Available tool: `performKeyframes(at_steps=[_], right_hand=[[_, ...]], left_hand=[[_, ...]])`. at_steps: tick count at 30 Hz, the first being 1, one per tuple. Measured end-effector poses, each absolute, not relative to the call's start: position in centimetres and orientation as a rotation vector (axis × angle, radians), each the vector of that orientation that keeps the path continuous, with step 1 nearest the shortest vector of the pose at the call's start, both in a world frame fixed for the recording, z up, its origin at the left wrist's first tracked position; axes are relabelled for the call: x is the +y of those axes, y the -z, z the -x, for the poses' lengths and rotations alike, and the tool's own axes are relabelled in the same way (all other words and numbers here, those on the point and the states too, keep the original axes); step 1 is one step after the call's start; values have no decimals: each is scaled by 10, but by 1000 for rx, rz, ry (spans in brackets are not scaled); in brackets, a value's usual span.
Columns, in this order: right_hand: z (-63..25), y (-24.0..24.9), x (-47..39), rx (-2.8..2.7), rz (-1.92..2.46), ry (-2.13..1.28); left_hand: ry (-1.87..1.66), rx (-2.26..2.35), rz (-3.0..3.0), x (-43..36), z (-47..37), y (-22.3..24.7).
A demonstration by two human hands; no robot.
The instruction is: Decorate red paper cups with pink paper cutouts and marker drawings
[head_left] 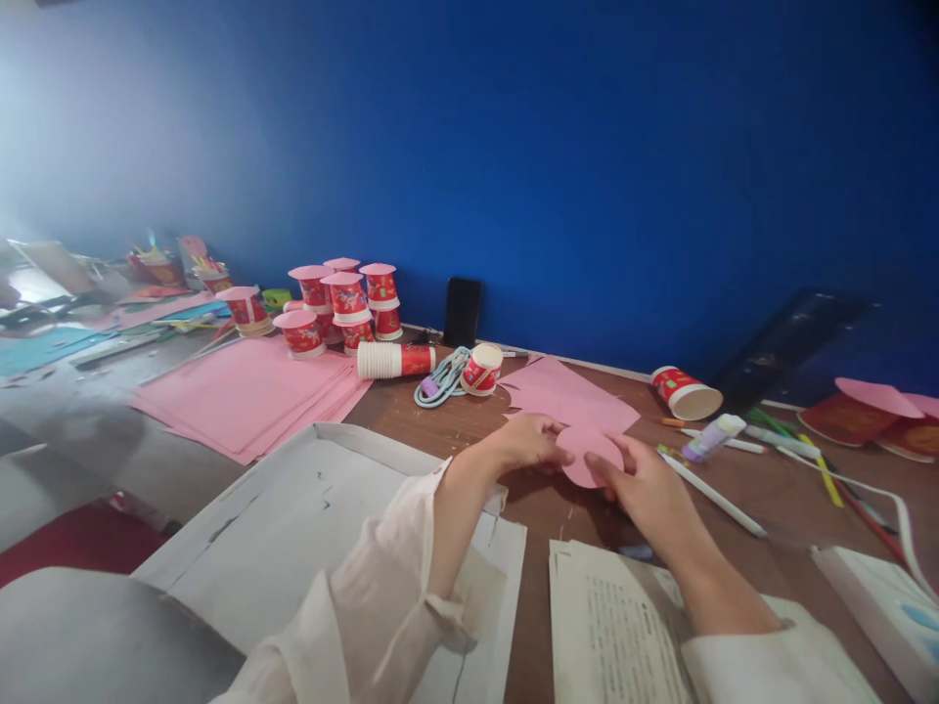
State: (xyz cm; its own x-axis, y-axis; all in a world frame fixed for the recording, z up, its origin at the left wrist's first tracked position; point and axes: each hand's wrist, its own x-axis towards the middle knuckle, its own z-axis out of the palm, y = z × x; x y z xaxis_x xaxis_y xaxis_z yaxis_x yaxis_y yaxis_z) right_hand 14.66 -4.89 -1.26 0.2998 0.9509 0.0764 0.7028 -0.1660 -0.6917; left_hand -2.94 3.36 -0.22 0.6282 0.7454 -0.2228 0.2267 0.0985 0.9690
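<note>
Left hand (529,442) and right hand (649,481) of mine pinching a pink paper circle (588,452) by opposite sides, held over the tabletop (535,606) short of its back edge, cut pink sheet (576,389) just beyond, single red paper cup (676,389) tipped near that edge.

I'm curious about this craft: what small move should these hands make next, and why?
Perhaps carry the pink disc to the uncapped cup beside the cable: the left hand and right hand hold it, and other cups wear pink tops.
</note>
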Motion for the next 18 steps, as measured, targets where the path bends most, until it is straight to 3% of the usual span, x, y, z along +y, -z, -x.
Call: performKeyframes(at_steps=[6, 9, 18], right_hand=[[-144, 23, -46, -1636, 2071, -376], [-143, 25, -47, -1665, 2069, -382], [-151, 19, -48, -1535, 1923, -433]], left_hand=[[-491, 1159, -2120, 28, 34, -5], [-563, 1044, -2231, 23, 32, -10], [-291, 840, -2323, 22, 29, -2]])
